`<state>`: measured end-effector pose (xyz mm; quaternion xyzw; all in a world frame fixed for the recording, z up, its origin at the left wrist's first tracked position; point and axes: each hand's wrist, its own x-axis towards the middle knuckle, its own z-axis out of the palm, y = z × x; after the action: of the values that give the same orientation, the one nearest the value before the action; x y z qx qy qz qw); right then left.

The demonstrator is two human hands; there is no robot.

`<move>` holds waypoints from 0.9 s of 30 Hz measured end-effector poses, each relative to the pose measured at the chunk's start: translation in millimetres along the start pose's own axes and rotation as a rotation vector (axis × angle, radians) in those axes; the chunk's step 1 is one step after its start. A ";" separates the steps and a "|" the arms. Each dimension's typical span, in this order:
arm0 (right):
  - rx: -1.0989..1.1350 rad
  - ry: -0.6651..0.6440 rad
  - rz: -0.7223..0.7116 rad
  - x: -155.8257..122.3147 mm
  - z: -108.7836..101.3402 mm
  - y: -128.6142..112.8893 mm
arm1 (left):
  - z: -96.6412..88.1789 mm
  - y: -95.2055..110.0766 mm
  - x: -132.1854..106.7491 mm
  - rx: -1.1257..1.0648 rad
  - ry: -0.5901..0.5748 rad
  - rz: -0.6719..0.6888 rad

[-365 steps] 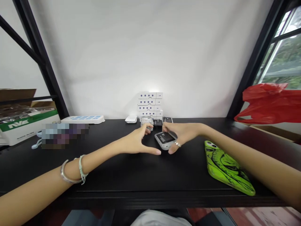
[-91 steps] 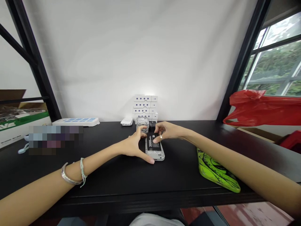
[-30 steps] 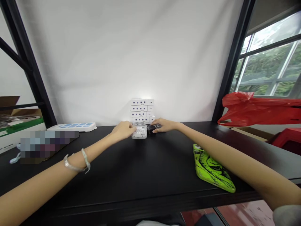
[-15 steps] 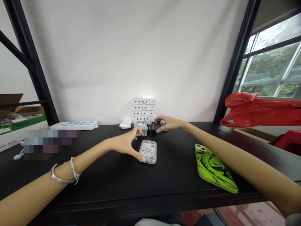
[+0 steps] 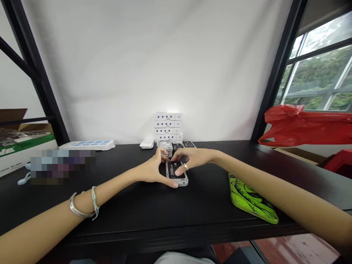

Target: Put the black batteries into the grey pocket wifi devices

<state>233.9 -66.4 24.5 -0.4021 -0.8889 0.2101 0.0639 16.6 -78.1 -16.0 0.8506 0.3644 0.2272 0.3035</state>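
The gray device (image 5: 178, 179) lies flat on the counter (image 5: 170, 212) directly in front of you, between your two hands, with a black battery (image 5: 173, 170) marked 3000mAh filling most of its upward face. Its long axis runs front to back, slightly skewed: the far end leans left, toward the stack of similar devices (image 5: 165, 146), and the near end, with its bare gray strip, angles right, toward you. Your left hand (image 5: 150, 170) is on the device's left side, with the thumb and forefinger spread wide apart around that edge, the thumb tip at the near corner and the forefinger tip up by the far end. Your right hand (image 5: 194, 157) comes in from the device's right, and its fingers (image 5: 178, 171) sit on the battery, bunched rather than splayed. Both hands are about equally close, but the right has the more direct contact with the battery's face. You cannot tell from this view whether either hand is actually clamping the device. The stack lies just beyond the far end, and the green phone case (image 5: 251, 200) lies well to the right.
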 end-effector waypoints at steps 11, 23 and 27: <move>-0.188 -0.076 -0.080 -8.3 1.6 -21.1 | 1.4 0.2 0.8 0.042 0.019 0.055; -0.160 0.134 0.277 -29.4 -77.4 118.2 | 4.8 -2.2 2.1 0.040 0.041 0.031; -0.089 0.188 0.240 -16.8 -69.1 139.2 | 4.6 -3.6 3.1 0.044 0.046 0.022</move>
<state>360.4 25.3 28.8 -0.5256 -0.8331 0.1380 0.1032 19.7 -75.4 -21.2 0.8556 0.3670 0.2416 0.2737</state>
